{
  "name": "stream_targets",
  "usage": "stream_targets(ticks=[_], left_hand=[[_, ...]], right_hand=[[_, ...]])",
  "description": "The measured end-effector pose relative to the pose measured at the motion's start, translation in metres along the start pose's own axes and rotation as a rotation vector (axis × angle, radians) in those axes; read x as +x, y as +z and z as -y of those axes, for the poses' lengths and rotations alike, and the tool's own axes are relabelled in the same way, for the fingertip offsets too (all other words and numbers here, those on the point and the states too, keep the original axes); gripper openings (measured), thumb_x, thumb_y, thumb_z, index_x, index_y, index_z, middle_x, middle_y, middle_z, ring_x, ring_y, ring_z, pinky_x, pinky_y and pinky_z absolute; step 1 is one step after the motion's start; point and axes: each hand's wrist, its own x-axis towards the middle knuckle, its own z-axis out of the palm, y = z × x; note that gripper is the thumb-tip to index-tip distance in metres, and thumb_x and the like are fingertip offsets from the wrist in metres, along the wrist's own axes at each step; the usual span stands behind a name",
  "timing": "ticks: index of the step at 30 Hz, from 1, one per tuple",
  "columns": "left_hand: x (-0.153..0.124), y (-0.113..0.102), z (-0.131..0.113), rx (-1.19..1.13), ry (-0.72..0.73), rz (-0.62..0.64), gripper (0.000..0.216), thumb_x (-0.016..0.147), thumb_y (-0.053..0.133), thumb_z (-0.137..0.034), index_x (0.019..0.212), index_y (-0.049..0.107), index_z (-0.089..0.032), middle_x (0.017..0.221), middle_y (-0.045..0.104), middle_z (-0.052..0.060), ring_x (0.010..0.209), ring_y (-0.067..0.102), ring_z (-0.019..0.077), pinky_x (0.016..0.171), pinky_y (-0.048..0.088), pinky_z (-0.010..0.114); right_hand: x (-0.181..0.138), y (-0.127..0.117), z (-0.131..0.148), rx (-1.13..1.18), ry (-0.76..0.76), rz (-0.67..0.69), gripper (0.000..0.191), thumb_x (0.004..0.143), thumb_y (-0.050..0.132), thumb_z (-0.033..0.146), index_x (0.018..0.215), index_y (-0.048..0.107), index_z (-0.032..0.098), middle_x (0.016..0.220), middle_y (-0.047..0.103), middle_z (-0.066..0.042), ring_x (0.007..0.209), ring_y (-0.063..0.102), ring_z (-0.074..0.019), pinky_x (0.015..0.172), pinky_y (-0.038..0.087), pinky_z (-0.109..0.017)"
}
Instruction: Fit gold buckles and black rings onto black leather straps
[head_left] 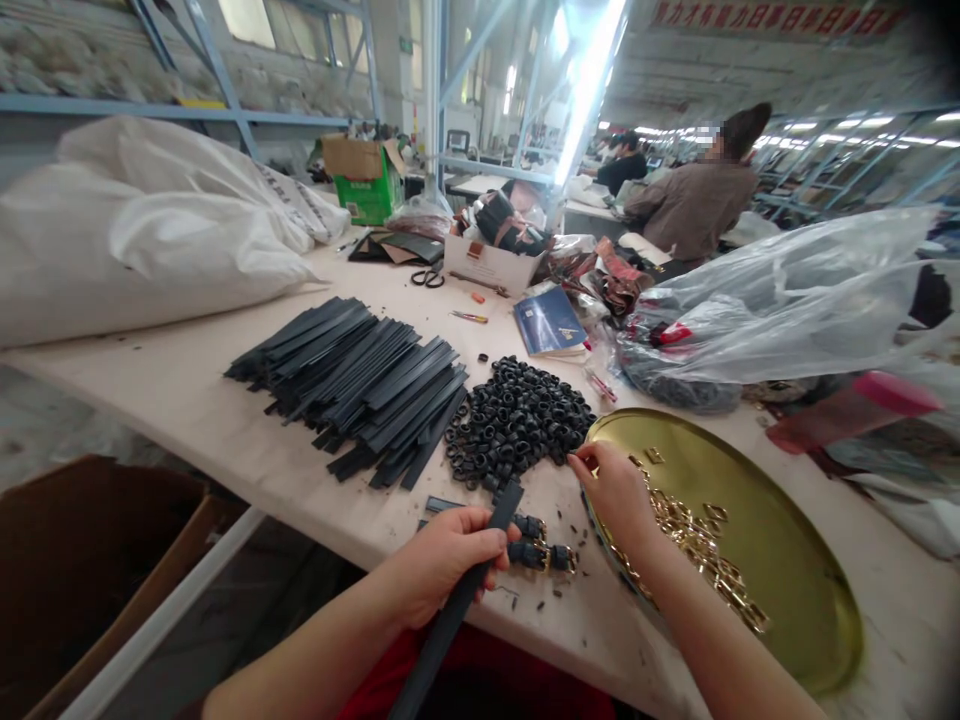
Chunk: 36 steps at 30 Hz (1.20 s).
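My left hand point(442, 560) is closed around a black strap point(469, 580) that runs from the table edge down toward my lap. My right hand point(616, 488) reaches to the edge of a heap of small black loops point(517, 420), its fingertips pinched together at the heap; what they hold is too small to see. Under that hand lies the rim of a round gold tray point(787, 540) with several gold buckles point(705, 545). Finished strap pieces with buckles point(540, 550) lie just right of my left hand.
A stack of black straps point(360, 385) lies left of the loops. White sacks point(150, 230) fill the table's far left, plastic bags point(780, 310) the right. A blue booklet point(549, 322), scissors point(427, 278) and boxes sit farther back. A seated person point(697, 200) works behind. A cardboard box point(82, 560) stands lower left.
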Motion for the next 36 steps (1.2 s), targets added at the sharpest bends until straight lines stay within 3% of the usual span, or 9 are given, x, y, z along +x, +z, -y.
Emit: stream_targets(ticks=[4,8,15,22,27,30,32,34,36], left_hand=[[0.000,0.007,0.006,0.046,-0.003,0.033,0.022,0.070,0.050,-0.027,0.088,0.053,-0.015,0.061,0.053,-0.004,0.042,0.044,0.0037,0.040,0.030,0.014],[0.000,0.013,0.015,0.242,0.135,0.012,0.024,0.078,0.043,-0.035,0.090,0.051,-0.015,0.055,0.050,-0.006,0.041,0.043,0.0059,0.042,0.034,0.017],[-0.007,0.014,0.019,0.783,0.445,-0.233,0.034,0.086,0.032,-0.039,0.068,0.052,-0.018,0.049,0.046,-0.004,0.049,0.045,0.0111,0.049,0.031,0.021],[-0.017,0.012,0.018,1.034,0.437,-0.107,0.031,0.086,0.033,-0.035,0.074,0.056,-0.018,0.074,0.061,0.003,0.070,0.055,0.0168,0.063,0.035,0.024],[-0.013,0.013,0.020,0.898,0.371,-0.170,0.037,0.087,0.029,-0.045,0.106,0.047,-0.018,0.087,0.063,0.005,0.078,0.057,0.0195,0.065,0.037,0.025],[-0.004,0.010,0.022,0.818,0.431,-0.126,0.032,0.086,0.032,-0.043,0.100,0.049,-0.019,0.088,0.062,0.004,0.081,0.056,0.0183,0.068,0.037,0.024],[0.002,0.006,0.024,0.791,0.441,-0.133,0.030,0.086,0.032,-0.043,0.083,0.051,-0.019,0.074,0.058,0.001,0.071,0.053,0.0163,0.062,0.036,0.023],[0.008,0.003,0.027,0.771,0.418,-0.156,0.033,0.085,0.031,-0.044,0.069,0.046,-0.019,0.059,0.048,-0.002,0.058,0.047,0.0139,0.053,0.033,0.022],[0.013,0.002,0.030,0.745,0.414,-0.157,0.035,0.085,0.029,-0.045,0.066,0.044,-0.020,0.052,0.040,-0.004,0.051,0.040,0.0121,0.048,0.028,0.021]], right_hand=[[-0.030,-0.006,0.035,0.671,0.289,0.125,0.037,0.078,0.052,0.041,0.108,0.054,0.020,0.076,0.057,0.000,0.058,0.049,-0.0126,0.055,0.041,-0.026],[-0.054,-0.002,0.066,1.275,0.596,0.161,0.028,0.067,0.067,0.042,0.086,0.062,0.021,0.069,0.060,0.003,0.055,0.050,-0.0096,0.051,0.040,-0.023],[-0.074,0.005,0.090,1.576,0.737,0.096,0.024,0.061,0.074,0.035,0.070,0.058,0.019,0.061,0.059,0.005,0.053,0.053,-0.0080,0.052,0.044,-0.020],[-0.093,0.001,0.085,1.237,0.518,0.200,0.024,0.064,0.071,0.032,0.081,0.062,0.018,0.069,0.060,0.003,0.064,0.054,-0.0114,0.063,0.044,-0.025],[-0.103,0.006,0.097,1.130,0.406,0.196,0.024,0.066,0.068,0.030,0.083,0.055,0.020,0.072,0.058,0.003,0.066,0.054,-0.0122,0.063,0.044,-0.025],[-0.101,0.006,0.091,1.017,0.253,0.252,0.037,0.071,0.064,0.027,0.104,0.048,0.022,0.083,0.061,0.000,0.072,0.057,-0.0138,0.064,0.046,-0.026],[-0.090,-0.003,0.074,0.727,0.150,0.288,0.034,0.076,0.058,0.025,0.108,0.048,0.021,0.086,0.062,-0.001,0.075,0.059,-0.0143,0.066,0.047,-0.026],[-0.071,-0.016,0.048,0.178,0.107,0.210,0.013,0.081,0.051,0.026,0.090,0.057,0.019,0.085,0.062,-0.003,0.075,0.058,-0.0143,0.068,0.045,-0.025],[-0.049,-0.026,0.021,-0.250,0.155,0.160,0.018,0.085,0.043,0.024,0.083,0.059,0.017,0.089,0.063,-0.008,0.083,0.058,-0.0178,0.074,0.043,-0.029]])
